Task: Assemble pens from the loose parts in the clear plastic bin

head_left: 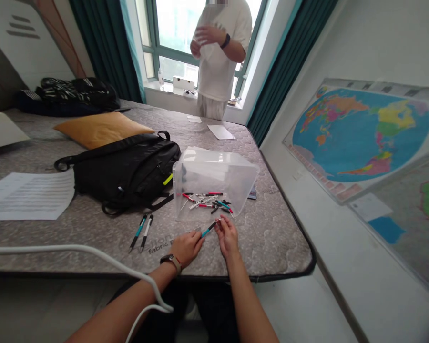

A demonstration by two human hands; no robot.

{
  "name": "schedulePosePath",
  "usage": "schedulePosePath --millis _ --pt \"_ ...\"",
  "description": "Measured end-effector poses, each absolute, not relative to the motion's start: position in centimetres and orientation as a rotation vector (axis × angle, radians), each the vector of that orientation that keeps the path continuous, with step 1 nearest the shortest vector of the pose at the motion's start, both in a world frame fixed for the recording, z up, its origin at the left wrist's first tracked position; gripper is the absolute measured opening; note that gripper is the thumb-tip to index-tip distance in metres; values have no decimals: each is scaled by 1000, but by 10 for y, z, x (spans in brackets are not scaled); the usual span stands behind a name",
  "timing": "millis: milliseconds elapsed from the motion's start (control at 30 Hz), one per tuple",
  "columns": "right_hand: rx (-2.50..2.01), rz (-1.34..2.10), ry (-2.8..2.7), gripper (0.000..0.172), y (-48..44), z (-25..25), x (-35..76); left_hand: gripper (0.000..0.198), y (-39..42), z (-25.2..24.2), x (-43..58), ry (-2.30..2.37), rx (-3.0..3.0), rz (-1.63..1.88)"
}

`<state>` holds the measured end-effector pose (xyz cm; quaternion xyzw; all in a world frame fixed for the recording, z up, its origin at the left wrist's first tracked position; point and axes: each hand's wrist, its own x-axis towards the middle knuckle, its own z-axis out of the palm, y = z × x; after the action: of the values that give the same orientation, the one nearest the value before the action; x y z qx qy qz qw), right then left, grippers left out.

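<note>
Both my hands hold one teal-and-black pen (209, 230) just above the mattress edge. My left hand (186, 247), with a watch on its wrist, pinches the pen's lower end. My right hand (227, 236) pinches its upper tip. Right behind them a clear plastic box (214, 178) lies on its side, and several loose pens and pen parts (209, 200) are spread at its mouth. Two assembled pens (142, 232) lie side by side to the left of my hands.
A black bag (128, 171), an orange cushion (102, 128) and printed paper sheets (28, 195) lie on the mattress. A person in a white shirt (219, 52) stands at the window. World maps (364, 133) hang on the right wall. A white cable (93, 259) crosses the front.
</note>
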<state>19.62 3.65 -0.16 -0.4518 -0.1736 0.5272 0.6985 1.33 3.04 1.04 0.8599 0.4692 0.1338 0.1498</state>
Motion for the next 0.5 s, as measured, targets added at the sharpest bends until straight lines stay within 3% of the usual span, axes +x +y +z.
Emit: schedulePosePath --millis 500 --pt "-1045 1168 -468 37 34 3 189 41 30 12 17 1380 2508 336"
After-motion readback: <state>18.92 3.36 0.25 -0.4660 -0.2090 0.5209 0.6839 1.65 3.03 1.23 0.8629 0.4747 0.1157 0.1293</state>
